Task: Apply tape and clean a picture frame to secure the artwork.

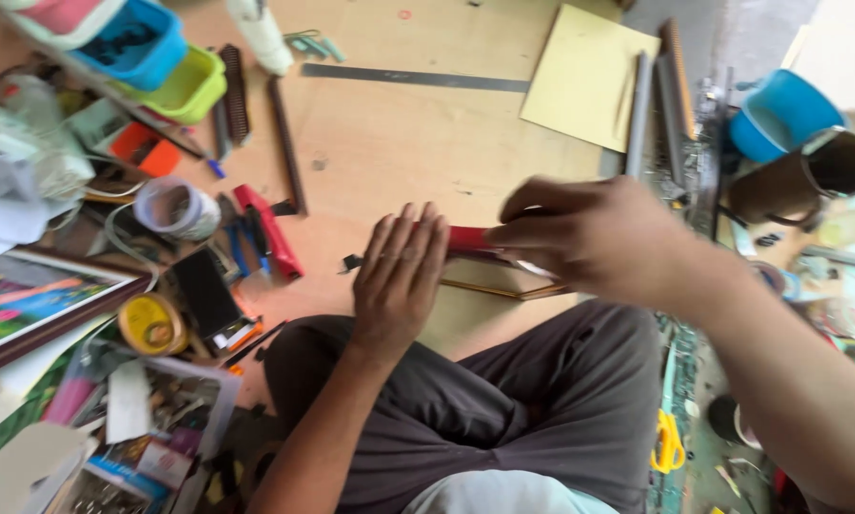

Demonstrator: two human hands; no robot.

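Observation:
My left hand (pixel 401 276) lies flat, fingers together, pressing down on a dark frame strip (pixel 489 284) on the plywood floor (pixel 389 133) in front of my knees. My right hand (pixel 589 238) is closed around a red-handled tool (pixel 467 238) just right of the left fingertips, over the same strip. The hand is blurred and hides the tool's working end. My crossed legs in grey trousers (pixel 503 400) fill the lower middle.
A red cutter (pixel 267 228), tape roll (pixel 175 207) and yellow tin (pixel 151 324) lie left. A framed picture (pixel 37 300) is at far left, plastic bins (pixel 147 48) top left. A steel ruler (pixel 413 78), yellow board (pixel 584 76), blue tub (pixel 779 114) and yellow scissors (pixel 667 443) sit around.

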